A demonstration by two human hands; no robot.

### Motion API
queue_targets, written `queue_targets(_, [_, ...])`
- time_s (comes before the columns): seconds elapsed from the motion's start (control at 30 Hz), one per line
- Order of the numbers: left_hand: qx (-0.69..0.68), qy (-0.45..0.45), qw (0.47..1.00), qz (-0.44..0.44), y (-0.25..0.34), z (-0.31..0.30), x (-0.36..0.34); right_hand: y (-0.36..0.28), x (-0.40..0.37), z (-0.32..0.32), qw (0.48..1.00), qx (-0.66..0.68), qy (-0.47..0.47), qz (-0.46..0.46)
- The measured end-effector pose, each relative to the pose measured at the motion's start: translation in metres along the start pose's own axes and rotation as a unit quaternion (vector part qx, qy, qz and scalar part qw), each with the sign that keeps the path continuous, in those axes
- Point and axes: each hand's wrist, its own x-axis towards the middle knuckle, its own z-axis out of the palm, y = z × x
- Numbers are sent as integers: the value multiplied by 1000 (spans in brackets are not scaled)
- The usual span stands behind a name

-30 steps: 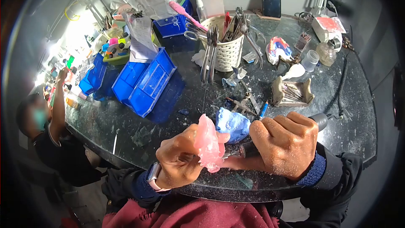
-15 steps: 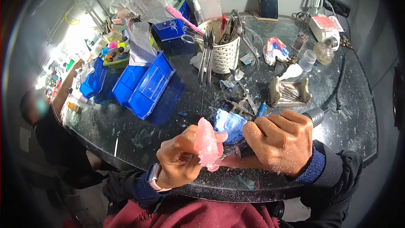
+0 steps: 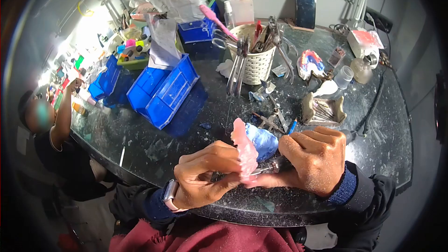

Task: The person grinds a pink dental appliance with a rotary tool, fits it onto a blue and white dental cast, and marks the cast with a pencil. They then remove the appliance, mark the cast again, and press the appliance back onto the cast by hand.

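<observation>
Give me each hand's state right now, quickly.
Left hand: closed, holding the pink dental piece.
Right hand: closed around the handpiece, its tip at the pink dental piece.

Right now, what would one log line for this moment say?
left hand: holds pink dental piece | right hand: grips handpiece, tip at piece | blue lump: on table behind
</observation>
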Motion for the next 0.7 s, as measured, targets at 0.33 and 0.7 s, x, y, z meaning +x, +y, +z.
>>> queue_targets(0.33, [-71,-27,997,26,2,-9,6,0,4,4,985,125,-115,34])
queue_targets(0.7, [-70,-3,997,32,-2,-4,7,0,10,2,980,134,-140,37])
